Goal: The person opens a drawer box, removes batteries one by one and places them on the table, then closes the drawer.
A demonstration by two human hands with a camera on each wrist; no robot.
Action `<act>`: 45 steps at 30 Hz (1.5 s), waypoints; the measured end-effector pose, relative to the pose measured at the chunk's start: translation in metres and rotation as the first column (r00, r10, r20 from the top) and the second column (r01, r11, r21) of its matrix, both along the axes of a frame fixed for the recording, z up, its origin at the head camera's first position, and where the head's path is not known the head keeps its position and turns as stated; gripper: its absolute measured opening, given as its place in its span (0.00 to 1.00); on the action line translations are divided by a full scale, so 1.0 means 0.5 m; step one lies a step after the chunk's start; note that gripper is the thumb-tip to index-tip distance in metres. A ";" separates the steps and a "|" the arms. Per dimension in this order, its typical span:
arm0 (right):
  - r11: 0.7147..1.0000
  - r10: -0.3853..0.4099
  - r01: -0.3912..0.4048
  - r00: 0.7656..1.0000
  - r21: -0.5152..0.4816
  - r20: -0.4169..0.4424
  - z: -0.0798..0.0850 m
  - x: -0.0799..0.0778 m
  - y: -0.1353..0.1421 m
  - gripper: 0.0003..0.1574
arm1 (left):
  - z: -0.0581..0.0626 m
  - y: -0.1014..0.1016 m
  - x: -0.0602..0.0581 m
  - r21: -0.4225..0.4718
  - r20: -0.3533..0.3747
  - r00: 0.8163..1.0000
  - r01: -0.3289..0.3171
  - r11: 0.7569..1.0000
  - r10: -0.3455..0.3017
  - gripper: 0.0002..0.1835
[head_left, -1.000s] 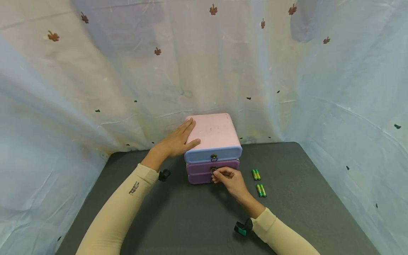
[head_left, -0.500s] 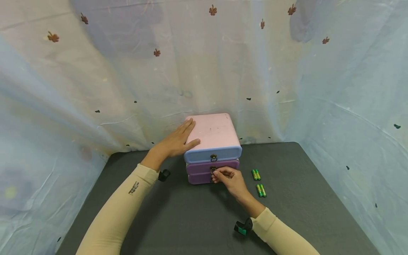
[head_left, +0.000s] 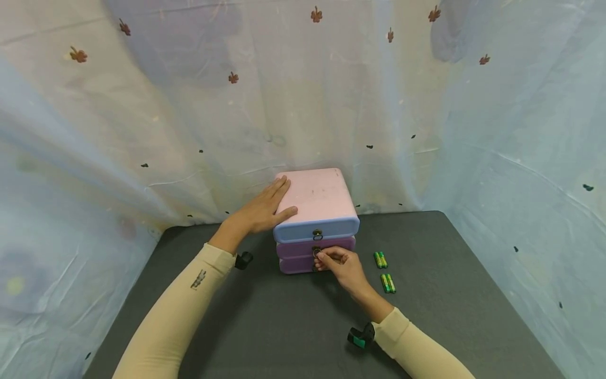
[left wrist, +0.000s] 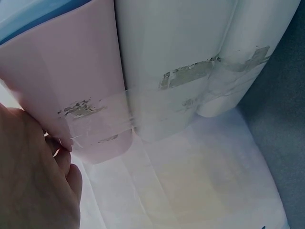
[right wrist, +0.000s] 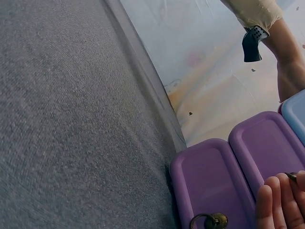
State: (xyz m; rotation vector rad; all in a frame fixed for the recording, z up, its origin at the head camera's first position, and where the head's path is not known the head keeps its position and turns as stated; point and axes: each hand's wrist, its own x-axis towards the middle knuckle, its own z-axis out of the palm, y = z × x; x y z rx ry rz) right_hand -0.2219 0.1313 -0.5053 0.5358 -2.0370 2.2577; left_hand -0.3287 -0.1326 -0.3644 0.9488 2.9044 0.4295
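A small chest of three stacked drawers stands at the back of the table, with a pink top (head_left: pixel 317 197). Its top drawer (head_left: pixel 293 231) has a blue front; the middle drawer (head_left: pixel 291 250) and bottom drawer (right wrist: pixel 209 176) are purple. All three look pushed in. My left hand (head_left: pixel 262 210) rests with extended fingers on the left side of the pink top. Thumb and fingers of my right hand (head_left: pixel 345 268) pinch the metal ring pull (head_left: pixel 316 253) of the middle drawer. In the right wrist view, the bottom drawer's ring pull (right wrist: pixel 205 219) hangs untouched.
Two pairs of green batteries, a rear pair (head_left: pixel 381 259) and a front pair (head_left: pixel 387 283), lie right of the chest. Clear tape (left wrist: pixel 109 114) crosses the backs of the stacked units. A patterned curtain (head_left: pixel 265 105) hangs behind the dark grey table (head_left: pixel 284 326).
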 end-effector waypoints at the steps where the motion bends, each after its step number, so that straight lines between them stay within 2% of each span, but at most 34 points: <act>1: 1.000 -0.001 0.001 1.000 -0.001 0.001 0.000 0.000 0.000 0.13 | 0.000 0.000 0.000 0.004 0.000 1.000 0.001 1.000 -0.001 0.51; 18: 1.000 -0.005 0.005 0.999 0.008 0.046 -0.011 0.007 0.002 0.15 | -0.002 0.000 0.002 -0.002 -0.007 1.000 -0.001 1.000 0.001 0.50; 29: 1.000 0.006 -0.006 1.000 0.024 0.018 -0.025 0.015 0.010 0.15 | -0.003 0.001 0.001 -0.004 -0.012 1.000 -0.001 1.000 0.001 0.50; 38: 0.997 0.004 -0.010 0.997 0.079 0.075 -0.042 0.021 0.019 0.18 | 0.000 0.001 0.004 0.007 -0.011 1.000 0.008 1.000 -0.008 0.51; 45: 0.996 -0.002 -0.008 0.994 0.085 0.112 -0.052 0.028 0.023 0.18 | 0.002 0.003 0.006 0.005 -0.010 1.000 0.003 1.000 -0.003 0.50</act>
